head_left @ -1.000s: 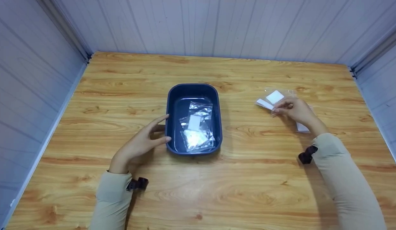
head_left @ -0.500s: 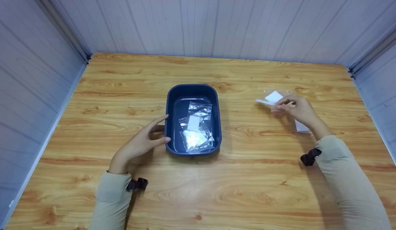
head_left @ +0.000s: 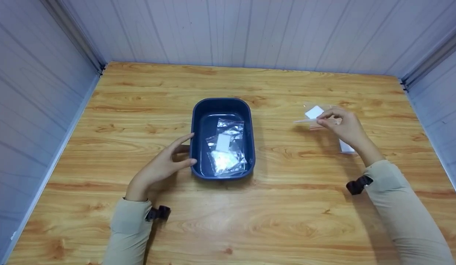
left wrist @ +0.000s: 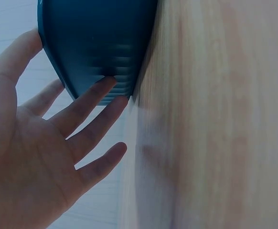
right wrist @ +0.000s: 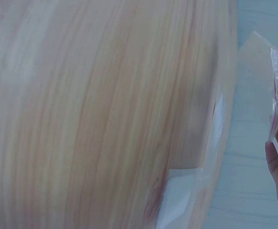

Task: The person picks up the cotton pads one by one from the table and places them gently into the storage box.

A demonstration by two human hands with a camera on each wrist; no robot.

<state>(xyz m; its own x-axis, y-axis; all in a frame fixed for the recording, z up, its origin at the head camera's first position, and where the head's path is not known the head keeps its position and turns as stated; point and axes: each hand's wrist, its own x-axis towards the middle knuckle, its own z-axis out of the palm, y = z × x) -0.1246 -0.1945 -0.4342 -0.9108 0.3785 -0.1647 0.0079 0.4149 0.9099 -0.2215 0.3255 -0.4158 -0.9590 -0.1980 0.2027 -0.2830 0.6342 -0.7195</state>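
Note:
In the head view my left hand rests against the left side of a dark blue plastic tub, thumb and index finger at its rim. The left wrist view shows its fingers spread, with fingertips on the tub's outer wall. Several clear zip bags with white pieces lie inside. To the right, my right hand pinches a small clear zip bag by its edge, seen nearly edge-on. The right wrist view shows this bag raised above the table.
Beyond the right hand lies a clear bag with a white square. Another white piece in clear plastic lies beneath the wrist, partly hidden. The wooden table is bordered by pale panel walls.
The right hand has lifted its bag off the table and turned it from flat to nearly edge-on. The left hand has stayed at the tub.

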